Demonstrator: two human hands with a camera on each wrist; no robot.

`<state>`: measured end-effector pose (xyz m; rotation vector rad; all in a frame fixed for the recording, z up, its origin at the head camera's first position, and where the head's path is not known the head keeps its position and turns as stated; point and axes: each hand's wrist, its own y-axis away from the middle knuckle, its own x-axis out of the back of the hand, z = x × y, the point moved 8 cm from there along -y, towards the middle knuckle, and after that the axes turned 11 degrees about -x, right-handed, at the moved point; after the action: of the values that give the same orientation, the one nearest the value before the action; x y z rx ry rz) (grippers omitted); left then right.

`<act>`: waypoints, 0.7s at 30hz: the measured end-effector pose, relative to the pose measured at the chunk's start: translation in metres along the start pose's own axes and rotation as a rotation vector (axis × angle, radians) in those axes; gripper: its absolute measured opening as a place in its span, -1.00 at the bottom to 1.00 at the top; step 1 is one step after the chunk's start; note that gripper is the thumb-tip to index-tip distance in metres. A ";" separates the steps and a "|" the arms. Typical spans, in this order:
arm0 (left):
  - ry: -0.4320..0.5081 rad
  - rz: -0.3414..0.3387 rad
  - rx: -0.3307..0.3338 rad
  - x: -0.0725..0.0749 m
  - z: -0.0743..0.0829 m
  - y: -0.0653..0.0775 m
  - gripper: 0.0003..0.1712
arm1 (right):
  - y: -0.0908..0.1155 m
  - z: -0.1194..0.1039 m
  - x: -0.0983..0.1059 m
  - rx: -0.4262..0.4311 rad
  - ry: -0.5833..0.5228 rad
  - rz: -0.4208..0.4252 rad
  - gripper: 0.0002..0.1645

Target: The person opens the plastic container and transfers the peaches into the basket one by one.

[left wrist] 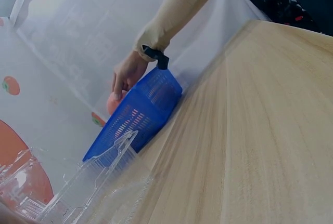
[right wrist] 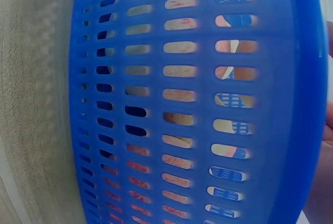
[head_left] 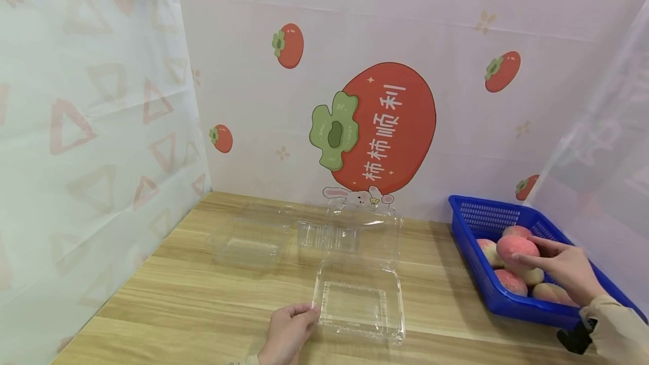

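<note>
My right hand point(head_left: 570, 269) pinches a pink peach point(head_left: 517, 251) between thumb and fingers, over the other peaches in the blue basket point(head_left: 489, 289). Several peaches, such as a red one point(head_left: 509, 282), lie in that basket. At the front of the table, my left hand point(head_left: 290, 328) pinches the left rim of a clear plastic clamshell box point(head_left: 355, 306), whose lid point(head_left: 362, 238) stands raised behind it. In the right wrist view the basket's slotted wall point(right wrist: 203, 99) fills most of the picture and hides the peach in the hand.
Behind the box are more clear plastic containers, one at the left point(head_left: 250, 246) and one in the middle point(head_left: 309, 236). The wooden table point(head_left: 203, 303) meets a printed cloth backdrop at the back and left; a pale cloth hangs at the right, beyond the basket.
</note>
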<state>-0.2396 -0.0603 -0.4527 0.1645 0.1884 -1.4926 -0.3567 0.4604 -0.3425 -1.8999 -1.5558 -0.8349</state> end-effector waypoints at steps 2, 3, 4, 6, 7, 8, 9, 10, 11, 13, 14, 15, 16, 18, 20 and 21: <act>-0.001 0.000 0.003 0.000 0.000 0.000 -0.50 | -0.001 0.001 -0.001 -0.004 0.010 -0.008 -0.05; 0.000 -0.001 0.005 0.000 0.000 0.000 -0.50 | -0.001 0.001 -0.002 -0.007 0.012 -0.010 -0.05; -0.001 -0.004 0.007 0.000 0.000 0.000 -0.50 | -0.002 0.002 -0.003 -0.010 0.012 -0.015 -0.04; -0.004 -0.012 0.009 0.000 -0.001 0.000 -0.51 | -0.002 0.003 -0.005 -0.021 0.008 -0.025 -0.03; -0.004 -0.015 0.010 0.000 -0.001 0.000 -0.51 | -0.002 0.004 -0.006 -0.029 0.004 -0.031 -0.01; -0.005 -0.019 0.010 -0.001 -0.001 0.000 -0.51 | -0.003 0.004 -0.007 -0.033 0.002 -0.035 0.00; -0.007 -0.023 0.010 -0.001 -0.001 0.000 -0.51 | -0.003 0.005 -0.008 -0.039 -0.002 -0.039 0.01; -0.009 -0.024 0.010 -0.001 -0.001 0.000 -0.52 | -0.003 0.005 -0.009 -0.043 -0.004 -0.043 0.02; -0.010 -0.024 0.010 -0.001 -0.001 0.000 -0.52 | -0.003 0.005 -0.009 -0.045 -0.004 -0.046 0.02; -0.010 -0.019 0.011 -0.001 -0.002 0.000 -0.52 | -0.003 0.005 -0.009 -0.044 0.000 -0.046 0.03; -0.013 -0.018 0.011 -0.001 -0.002 0.000 -0.52 | -0.003 0.005 -0.009 -0.040 0.006 -0.041 0.03; -0.014 -0.013 0.011 0.000 -0.002 0.000 -0.52 | -0.003 0.004 -0.009 -0.036 0.008 -0.039 0.02; -0.015 -0.009 0.011 0.000 -0.002 -0.001 -0.52 | -0.003 0.004 -0.009 -0.030 0.014 -0.036 0.01; -0.016 -0.004 0.011 0.000 -0.001 -0.001 -0.52 | -0.004 0.003 -0.008 -0.019 0.023 -0.029 0.00; -0.014 -0.004 0.010 0.000 -0.001 -0.001 -0.51 | -0.004 0.001 -0.008 -0.013 0.028 -0.028 -0.01; -0.011 -0.005 0.011 0.000 -0.001 -0.001 -0.51 | -0.004 0.001 -0.008 -0.014 0.028 -0.032 -0.01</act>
<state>-0.2402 -0.0605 -0.4541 0.1646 0.1723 -1.4993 -0.3622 0.4565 -0.3492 -1.8697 -1.5715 -0.8844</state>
